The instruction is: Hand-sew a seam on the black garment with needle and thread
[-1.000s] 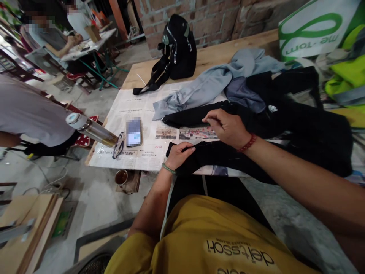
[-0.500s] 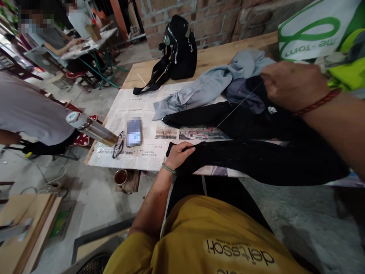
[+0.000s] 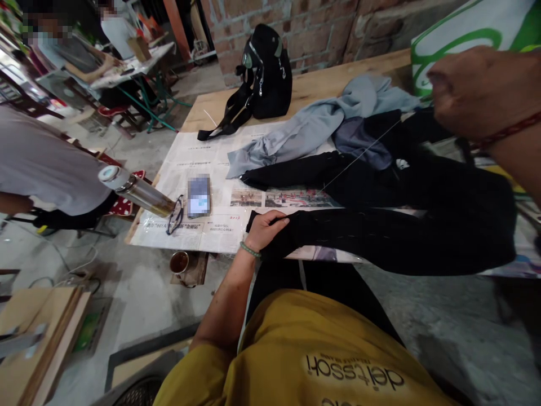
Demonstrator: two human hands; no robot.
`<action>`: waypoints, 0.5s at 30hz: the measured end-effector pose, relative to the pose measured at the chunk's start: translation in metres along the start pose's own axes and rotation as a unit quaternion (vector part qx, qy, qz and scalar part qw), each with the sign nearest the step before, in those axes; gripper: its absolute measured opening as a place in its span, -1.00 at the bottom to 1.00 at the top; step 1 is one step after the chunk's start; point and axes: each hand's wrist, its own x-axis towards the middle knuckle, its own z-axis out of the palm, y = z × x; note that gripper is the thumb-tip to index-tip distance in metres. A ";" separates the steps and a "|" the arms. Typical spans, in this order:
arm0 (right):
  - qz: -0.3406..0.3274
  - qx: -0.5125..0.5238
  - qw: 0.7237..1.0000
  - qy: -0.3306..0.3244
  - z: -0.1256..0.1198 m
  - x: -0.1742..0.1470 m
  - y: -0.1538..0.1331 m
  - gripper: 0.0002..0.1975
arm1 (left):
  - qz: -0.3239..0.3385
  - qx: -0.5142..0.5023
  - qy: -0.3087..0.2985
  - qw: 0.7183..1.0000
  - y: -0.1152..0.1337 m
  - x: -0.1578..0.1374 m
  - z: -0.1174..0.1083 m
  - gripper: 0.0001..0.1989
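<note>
A pair of black trousers lies across the newspaper on the table, legs stretched to the left, with a small white logo. Pale stitches run along the nearer leg. My left hand pinches that leg near its hem, thumb on top. Raised over the right end of the trousers is my right hand, closed and a little blurred. A taut white thread slants from above the near leg up toward its fingers; any needle there is hidden. A light grey garment lies crumpled behind the trousers.
A phone, glasses and a tilted-looking bottle occupy the table's left end. At the back are a black bag and a white-green bag. A cup stands below the left edge. People sit at left.
My right hand has moved right and slightly toward the upper right edge, drawing the thread out longer. My left hand has kept its place on the trouser leg.
</note>
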 end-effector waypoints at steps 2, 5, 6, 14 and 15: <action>-0.057 -0.042 0.997 0.004 0.008 -0.005 -0.005 -0.61 | 0.003 -0.010 0.003 1.000 0.001 0.000 0.000 -0.84; -0.058 0.090 0.994 0.035 0.029 -0.030 -0.026 -0.67 | 0.014 -0.024 0.010 1.000 0.003 0.000 -0.001 -0.85; -0.041 0.146 0.988 0.025 0.038 -0.044 -0.036 -0.71 | 0.020 -0.026 0.015 0.999 0.003 0.000 -0.002 -0.85; -0.088 0.338 0.919 -0.183 0.101 -0.165 -0.106 -0.80 | 0.019 -0.013 0.054 0.998 -0.003 0.000 0.000 -0.90; -0.093 0.339 0.916 -0.190 0.105 -0.172 -0.108 -0.80 | 0.019 -0.013 0.056 0.998 -0.003 0.000 0.000 -0.90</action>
